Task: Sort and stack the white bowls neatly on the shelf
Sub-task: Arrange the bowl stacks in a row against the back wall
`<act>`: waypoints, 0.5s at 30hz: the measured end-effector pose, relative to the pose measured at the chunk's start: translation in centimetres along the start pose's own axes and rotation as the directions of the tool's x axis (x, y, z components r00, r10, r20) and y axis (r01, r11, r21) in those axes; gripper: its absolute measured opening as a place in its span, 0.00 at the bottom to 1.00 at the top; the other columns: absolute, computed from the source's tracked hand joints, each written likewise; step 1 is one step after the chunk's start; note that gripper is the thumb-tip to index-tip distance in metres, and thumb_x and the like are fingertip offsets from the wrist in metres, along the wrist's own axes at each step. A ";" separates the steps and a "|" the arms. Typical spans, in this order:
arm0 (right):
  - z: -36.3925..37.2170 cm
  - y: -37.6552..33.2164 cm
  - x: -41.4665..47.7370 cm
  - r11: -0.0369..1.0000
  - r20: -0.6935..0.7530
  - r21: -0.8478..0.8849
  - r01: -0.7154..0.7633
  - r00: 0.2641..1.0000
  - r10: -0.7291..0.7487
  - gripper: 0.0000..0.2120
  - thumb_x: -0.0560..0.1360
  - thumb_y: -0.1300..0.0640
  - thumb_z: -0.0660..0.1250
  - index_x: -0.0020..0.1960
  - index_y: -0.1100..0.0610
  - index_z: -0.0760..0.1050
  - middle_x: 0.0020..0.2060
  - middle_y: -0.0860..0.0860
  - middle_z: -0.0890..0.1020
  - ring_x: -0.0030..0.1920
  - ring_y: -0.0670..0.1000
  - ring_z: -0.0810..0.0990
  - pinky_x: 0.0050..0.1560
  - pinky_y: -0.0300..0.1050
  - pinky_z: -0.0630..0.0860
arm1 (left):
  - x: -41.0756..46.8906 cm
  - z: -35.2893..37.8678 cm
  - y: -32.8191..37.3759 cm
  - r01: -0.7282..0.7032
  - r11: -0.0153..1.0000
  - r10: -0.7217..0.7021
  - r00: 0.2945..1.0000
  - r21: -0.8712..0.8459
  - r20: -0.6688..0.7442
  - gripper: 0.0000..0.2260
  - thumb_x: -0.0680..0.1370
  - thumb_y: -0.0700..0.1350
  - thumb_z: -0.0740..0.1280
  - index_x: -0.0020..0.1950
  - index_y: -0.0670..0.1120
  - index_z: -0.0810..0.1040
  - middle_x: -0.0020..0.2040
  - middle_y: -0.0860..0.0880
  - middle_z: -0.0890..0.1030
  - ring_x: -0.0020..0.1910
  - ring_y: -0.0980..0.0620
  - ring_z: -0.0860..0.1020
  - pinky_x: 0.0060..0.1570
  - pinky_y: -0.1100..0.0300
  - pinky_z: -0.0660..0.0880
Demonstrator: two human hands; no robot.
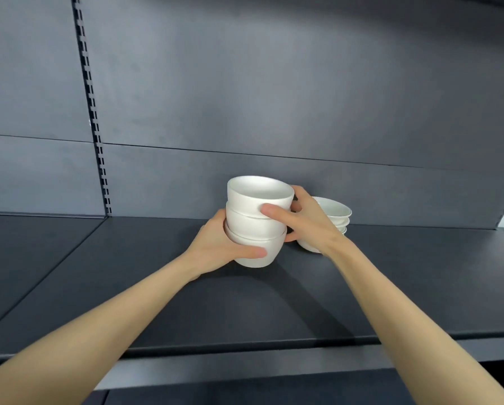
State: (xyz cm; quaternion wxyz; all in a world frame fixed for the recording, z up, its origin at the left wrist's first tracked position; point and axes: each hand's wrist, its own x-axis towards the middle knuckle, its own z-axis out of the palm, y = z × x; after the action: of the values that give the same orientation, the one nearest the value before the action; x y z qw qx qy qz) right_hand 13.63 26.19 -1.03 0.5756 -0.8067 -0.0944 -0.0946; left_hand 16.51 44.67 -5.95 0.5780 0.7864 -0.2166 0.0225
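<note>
Two bare hands were clasped around a held stack [256, 226] of three deep white bowls, nested one inside another. The left hand [224, 244] was wrapped round the lowest bowl from the left, its thumb laid across the front. The right hand [306, 223] was curled round the upper bowls from the right, with its thumb pressed across the front of the top bowl. The held stack was kept between the two palms with its long axis upright, leaning very slightly. Its base was seen at the surface of the dark shelf [274, 302]. Whether it was resting there or raised just clear could not be told.

A second stack [337, 213] of shallower, wider white bowls was seen just beyond the back of the right hand, on the side away from the held stack. The right hand therefore lay between the two stacks and was the nearer hand to the second one. About four rims were counted in it, though its left part was hidden by that hand.

It was judged that any setting down would be made on the left-hand side, well clear of the second stack.
</note>
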 end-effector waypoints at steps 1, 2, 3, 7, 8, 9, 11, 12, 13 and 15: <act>0.3 -0.7 0.0 1.000 0.013 0.000 0.018 1.000 -0.018 0.27 0.69 0.48 0.75 0.64 0.49 0.69 0.55 0.45 0.80 0.55 0.46 0.81 0.49 0.55 0.82 | -0.4 -0.6 0.4 -0.003 1.000 0.003 1.000 0.006 -0.020 0.36 0.55 0.52 0.81 0.61 0.57 0.73 0.54 0.59 0.81 0.54 0.59 0.79 0.52 0.54 0.80; 0.7 -1.3 0.0 0.999 0.031 -0.001 0.034 0.999 -0.034 0.27 0.69 0.48 0.75 0.64 0.49 0.69 0.55 0.46 0.80 0.55 0.45 0.81 0.48 0.54 0.83 | -0.9 -1.3 0.7 -0.004 1.000 0.004 0.999 0.012 -0.039 0.36 0.55 0.52 0.81 0.61 0.56 0.73 0.54 0.59 0.81 0.54 0.59 0.80 0.52 0.54 0.80; 1.1 -2.0 -0.1 0.999 0.051 -0.003 0.046 0.998 -0.046 0.27 0.69 0.47 0.75 0.64 0.49 0.69 0.56 0.46 0.80 0.55 0.46 0.80 0.48 0.54 0.83 | -1.5 -1.9 1.0 -0.007 1.000 0.008 0.998 0.016 -0.059 0.36 0.56 0.52 0.81 0.61 0.56 0.73 0.54 0.59 0.82 0.54 0.58 0.80 0.52 0.54 0.80; 4.1 -4.3 -0.1 0.997 0.135 -0.004 0.071 0.988 -0.070 0.28 0.69 0.47 0.75 0.65 0.50 0.68 0.57 0.45 0.79 0.57 0.47 0.80 0.48 0.54 0.83 | -4.4 -4.8 1.5 0.003 1.000 0.000 0.988 0.018 -0.157 0.32 0.58 0.47 0.82 0.58 0.56 0.74 0.51 0.58 0.82 0.51 0.59 0.80 0.47 0.61 0.79; 5.0 -4.8 -0.2 0.997 0.155 -0.001 0.079 0.985 -0.077 0.28 0.69 0.47 0.75 0.65 0.50 0.68 0.58 0.45 0.79 0.57 0.47 0.80 0.47 0.54 0.83 | -5.1 -5.7 1.5 0.010 1.000 -0.006 0.984 0.022 -0.176 0.33 0.57 0.49 0.82 0.59 0.56 0.74 0.51 0.58 0.83 0.51 0.59 0.80 0.47 0.61 0.79; 6.0 -5.2 -0.3 0.996 0.173 0.005 0.087 0.981 -0.086 0.28 0.69 0.47 0.75 0.64 0.50 0.68 0.57 0.44 0.79 0.57 0.46 0.79 0.47 0.53 0.83 | -5.9 -6.5 1.5 0.018 0.999 -0.012 0.981 0.031 -0.196 0.34 0.55 0.51 0.81 0.59 0.55 0.74 0.51 0.58 0.83 0.51 0.59 0.81 0.48 0.60 0.79; 8.0 -6.2 -0.6 0.995 0.207 0.014 0.102 0.973 -0.103 0.26 0.69 0.47 0.74 0.63 0.49 0.68 0.55 0.42 0.78 0.56 0.44 0.79 0.44 0.50 0.83 | -7.4 -8.4 1.4 0.036 0.998 -0.022 0.972 0.056 -0.235 0.37 0.53 0.55 0.81 0.60 0.55 0.74 0.52 0.57 0.83 0.51 0.58 0.81 0.50 0.56 0.80; 9.0 -6.7 -0.6 0.994 0.223 0.015 0.106 0.969 -0.107 0.26 0.69 0.47 0.74 0.63 0.49 0.67 0.55 0.41 0.78 0.55 0.43 0.78 0.43 0.49 0.83 | -8.1 -9.4 1.4 0.045 0.997 -0.028 0.967 0.065 -0.253 0.38 0.53 0.55 0.81 0.61 0.54 0.74 0.52 0.57 0.83 0.52 0.58 0.81 0.51 0.55 0.80; 10.0 -7.3 -0.7 0.994 0.239 0.015 0.110 0.965 -0.110 0.26 0.70 0.47 0.74 0.63 0.49 0.67 0.55 0.41 0.78 0.55 0.43 0.78 0.43 0.48 0.83 | -8.9 -10.4 1.4 0.051 0.996 -0.030 0.963 0.070 -0.267 0.38 0.53 0.55 0.81 0.61 0.54 0.74 0.53 0.57 0.83 0.52 0.58 0.81 0.51 0.54 0.80; 12.1 -8.4 -0.8 0.993 0.274 0.016 0.115 0.955 -0.115 0.27 0.70 0.48 0.74 0.65 0.50 0.67 0.56 0.43 0.77 0.55 0.42 0.78 0.42 0.47 0.83 | -10.4 -12.6 1.3 0.060 0.995 -0.035 0.957 0.076 -0.288 0.38 0.53 0.54 0.81 0.61 0.54 0.74 0.53 0.56 0.83 0.52 0.57 0.81 0.52 0.53 0.80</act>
State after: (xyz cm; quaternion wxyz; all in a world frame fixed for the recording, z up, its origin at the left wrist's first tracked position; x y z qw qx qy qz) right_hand 11.18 40.28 2.51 0.5507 -0.8051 -0.2200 -0.0153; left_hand 9.30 59.18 -3.55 0.5699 0.8036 -0.1105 0.1314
